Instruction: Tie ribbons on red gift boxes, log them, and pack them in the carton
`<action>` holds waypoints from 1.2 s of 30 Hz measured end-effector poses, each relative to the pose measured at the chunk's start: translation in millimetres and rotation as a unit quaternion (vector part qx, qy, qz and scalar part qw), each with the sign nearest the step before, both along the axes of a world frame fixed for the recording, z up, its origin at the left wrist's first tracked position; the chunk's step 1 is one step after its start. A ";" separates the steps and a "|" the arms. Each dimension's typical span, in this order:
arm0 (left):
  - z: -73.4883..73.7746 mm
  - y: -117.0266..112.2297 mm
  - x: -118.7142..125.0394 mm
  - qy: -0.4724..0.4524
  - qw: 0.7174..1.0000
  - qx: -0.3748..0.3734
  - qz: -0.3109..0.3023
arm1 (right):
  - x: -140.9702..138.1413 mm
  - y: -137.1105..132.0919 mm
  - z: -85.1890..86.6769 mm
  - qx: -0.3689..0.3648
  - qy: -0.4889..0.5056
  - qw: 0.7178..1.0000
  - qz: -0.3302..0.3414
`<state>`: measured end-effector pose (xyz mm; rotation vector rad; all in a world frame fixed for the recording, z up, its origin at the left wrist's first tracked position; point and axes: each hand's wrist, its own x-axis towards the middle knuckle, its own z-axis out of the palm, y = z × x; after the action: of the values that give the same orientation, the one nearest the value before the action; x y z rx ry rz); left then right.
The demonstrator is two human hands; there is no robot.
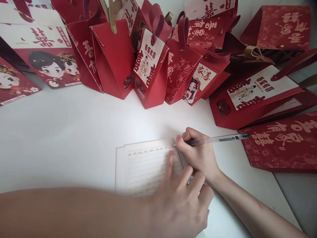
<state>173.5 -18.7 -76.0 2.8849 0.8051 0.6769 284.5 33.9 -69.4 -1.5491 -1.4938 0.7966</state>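
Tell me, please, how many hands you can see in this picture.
2: the left hand lies over the notebook, and the right hand holds a pen near the page's upper right corner. I see no others.

- Left hand (184,198) hides the lower right of the notebook (138,167) and some fingers of the right hand (201,155).
- Left forearm (74,211): blurred, cut off at the view's left, covering the notebook's near edge.
- Last handwritten figure: too small to read.
- Red box (287,145) at the worktop's (74,138) right edge: cut off.
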 end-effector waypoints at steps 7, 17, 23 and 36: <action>-0.5 -0.9 -0.3 0.000 1.000 0.000 -0.002 | -0.4 -0.1 0.4 -0.001 -0.011 1.000 -0.003; -0.8 -0.6 -0.1 0.002 1.000 -0.003 -0.004 | 0.2 0.8 -1.6 0.010 -0.022 1.000 -0.010; -1.2 -1.0 -0.6 0.002 1.000 -0.013 -0.007 | 0.1 -1.0 -0.2 0.017 -0.002 1.000 -0.022; -7.5 16.9 -2.0 0.013 0.999 0.031 -0.029 | 26.7 23.9 -7.7 0.131 0.046 0.988 -0.066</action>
<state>171.5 -1.8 -83.5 2.9664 0.7134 0.6718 311.2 57.8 -77.1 -1.3806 -1.3534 0.5627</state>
